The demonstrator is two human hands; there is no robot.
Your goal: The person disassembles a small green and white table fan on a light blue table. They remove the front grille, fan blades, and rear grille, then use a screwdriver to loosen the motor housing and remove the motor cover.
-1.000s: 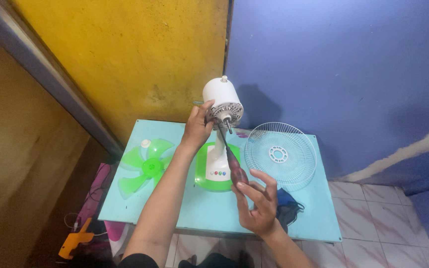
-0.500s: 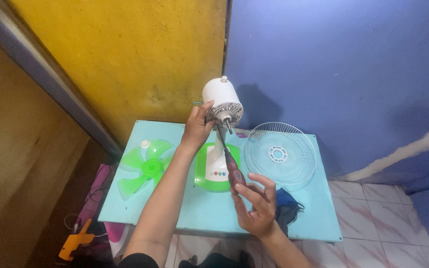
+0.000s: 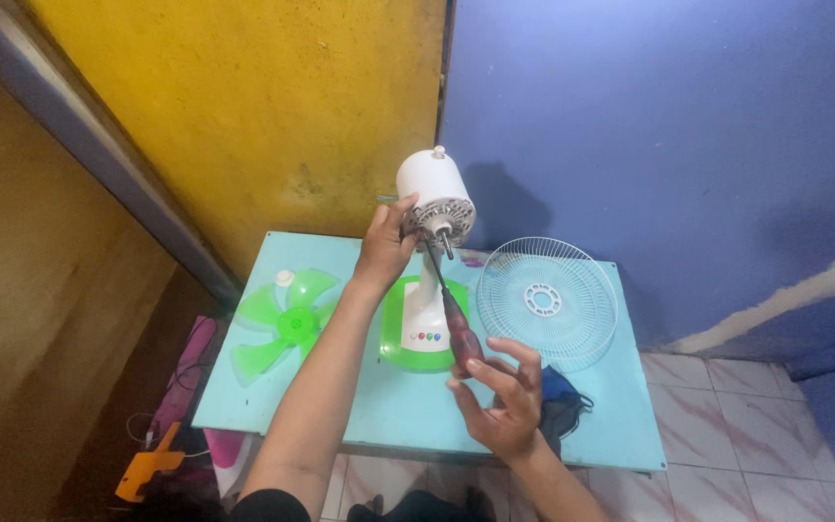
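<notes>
The left hand is wrapped around the side of the white motor housing of a small fan, fingers curled against its vented front face. Just below that hand stands the fan's white stem on a green base, resting on the pale blue desk. The right hand is clamped with fingertips around the dark red handle of a screwdriver, whose shaft slants up from it to the motor's face beside the spindle. Left of the left forearm lies a green fan blade; just beyond the right hand lies a white wire grille.
</notes>
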